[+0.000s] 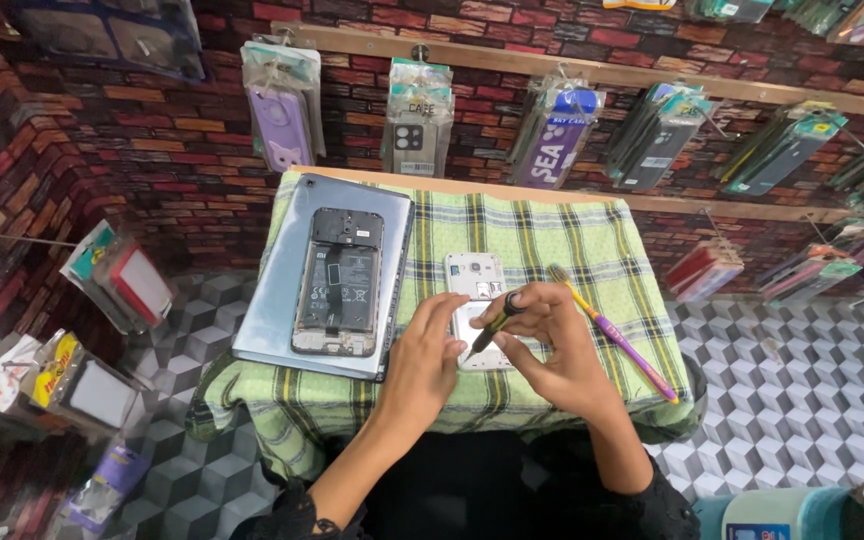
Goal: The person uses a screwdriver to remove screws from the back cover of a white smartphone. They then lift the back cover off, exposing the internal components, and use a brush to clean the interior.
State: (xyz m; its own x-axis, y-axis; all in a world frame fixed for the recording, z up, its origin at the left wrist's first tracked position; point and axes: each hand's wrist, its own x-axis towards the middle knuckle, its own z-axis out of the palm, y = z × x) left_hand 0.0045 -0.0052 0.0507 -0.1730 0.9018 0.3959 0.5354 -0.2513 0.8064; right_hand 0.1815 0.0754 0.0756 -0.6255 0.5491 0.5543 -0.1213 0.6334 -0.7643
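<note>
Checked-cloth worktop [572, 240]: your left hand [422, 365] fingers press white phone [474, 290]; right hand [552, 345] fingers pinch screwdriver [495, 322]. Tip slip risks gouging phone, since grip sits high.

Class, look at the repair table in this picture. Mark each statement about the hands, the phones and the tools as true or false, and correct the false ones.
1. The right hand holds a small screwdriver over the white phone. True.
2. The opened dark phone lies directly on the checked cloth. False: it lies on a grey laptop.
3. The left hand rests on the white phone. True.
4. The toothbrush lies to the left of the laptop. False: it lies right of the hands, on the cloth.
5. Packaged phone cases hang on the brick wall. True.
</note>
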